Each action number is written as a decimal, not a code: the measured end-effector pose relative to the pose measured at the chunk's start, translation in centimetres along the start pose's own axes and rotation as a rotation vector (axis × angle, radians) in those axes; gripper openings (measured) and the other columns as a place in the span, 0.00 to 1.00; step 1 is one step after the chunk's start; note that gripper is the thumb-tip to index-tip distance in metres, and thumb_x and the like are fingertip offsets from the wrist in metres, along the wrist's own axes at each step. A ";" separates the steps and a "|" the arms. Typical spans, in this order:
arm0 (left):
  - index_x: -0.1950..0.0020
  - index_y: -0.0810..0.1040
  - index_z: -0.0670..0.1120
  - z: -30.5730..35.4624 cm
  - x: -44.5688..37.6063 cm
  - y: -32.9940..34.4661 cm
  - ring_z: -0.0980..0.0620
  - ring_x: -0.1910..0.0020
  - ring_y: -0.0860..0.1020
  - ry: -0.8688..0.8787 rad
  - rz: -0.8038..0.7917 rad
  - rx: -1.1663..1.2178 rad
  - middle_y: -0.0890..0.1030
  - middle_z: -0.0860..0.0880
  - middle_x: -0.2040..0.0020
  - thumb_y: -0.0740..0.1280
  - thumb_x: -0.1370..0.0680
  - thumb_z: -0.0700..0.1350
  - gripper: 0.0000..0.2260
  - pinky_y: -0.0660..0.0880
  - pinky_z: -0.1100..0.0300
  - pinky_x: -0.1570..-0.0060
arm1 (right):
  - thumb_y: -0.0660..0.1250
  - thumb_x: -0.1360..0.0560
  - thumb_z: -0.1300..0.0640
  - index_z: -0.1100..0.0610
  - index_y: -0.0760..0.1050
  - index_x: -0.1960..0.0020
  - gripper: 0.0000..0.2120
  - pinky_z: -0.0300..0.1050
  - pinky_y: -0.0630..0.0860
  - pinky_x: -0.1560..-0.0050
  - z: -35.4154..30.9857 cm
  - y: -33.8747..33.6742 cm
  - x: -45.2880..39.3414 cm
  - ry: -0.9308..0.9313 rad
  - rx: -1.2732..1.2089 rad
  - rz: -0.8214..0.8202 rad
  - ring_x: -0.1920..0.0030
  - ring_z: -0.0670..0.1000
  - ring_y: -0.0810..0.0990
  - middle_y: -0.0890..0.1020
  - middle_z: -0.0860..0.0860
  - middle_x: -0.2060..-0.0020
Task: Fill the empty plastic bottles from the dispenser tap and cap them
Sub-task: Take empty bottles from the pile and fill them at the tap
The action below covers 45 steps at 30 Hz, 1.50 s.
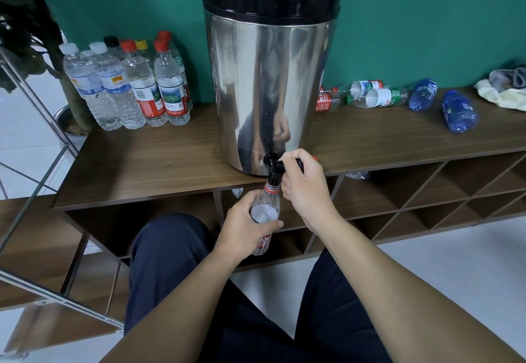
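- The wooden shelf unit (142,163) runs across from left to right, with open cubbyholes under its top and a green wall behind it.
- The steel dispenser (267,78) with its black lid stands on the middle of the shelf top, near the front edge.
- A cluster of capped bottles (128,84) stands upright on the far left of the shelf top, close together, with white, red, yellow and black caps; they look filled.
- To the right of the dispenser, empty bottles lie on their sides: clear ones with red and green labels (367,95) just beside it, and two blue bottles (444,106) further right.
- A bundle of cloth (503,86) sits at the far right end of the shelf top.
- My right hand (306,183) is curled around the black tap lever (287,161) at the dispenser's base, fingers closed on it. A bit of red shows past my knuckles; I cannot tell what it is.
- My left hand (244,226) wraps around the body of the clear bottle (266,209), thumb across the near side, holding it upright in front of the shelf edge.
- The bottle's open neck, with its red ring, sits right under the black spout (273,176), touching or nearly touching it.
- Some water appears to be in the bottle, though I cannot tell how full it is.
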<state>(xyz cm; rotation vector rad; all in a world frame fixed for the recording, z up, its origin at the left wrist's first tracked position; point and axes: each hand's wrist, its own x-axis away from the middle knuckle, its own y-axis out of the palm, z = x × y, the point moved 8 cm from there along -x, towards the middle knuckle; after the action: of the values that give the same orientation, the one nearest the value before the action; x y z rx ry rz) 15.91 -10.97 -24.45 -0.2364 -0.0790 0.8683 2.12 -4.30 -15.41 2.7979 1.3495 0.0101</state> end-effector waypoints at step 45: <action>0.32 0.81 0.61 -0.1 0.1 0.1 0.57 0.40 0.85 -0.007 -0.011 -0.013 0.87 0.59 0.41 0.87 0.28 0.48 0.28 0.83 0.49 0.35 | 0.63 0.11 0.51 0.53 0.77 0.48 0.10 0.43 0.65 0.68 -0.1 0.0 0.2 0.000 0.017 -0.004 0.71 0.47 0.65 0.69 0.47 0.73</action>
<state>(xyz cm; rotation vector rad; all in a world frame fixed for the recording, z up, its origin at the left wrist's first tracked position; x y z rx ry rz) 15.92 -10.90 -24.59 -0.2451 -0.0924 0.8576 2.18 -4.14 -15.29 2.8096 1.3613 -0.0013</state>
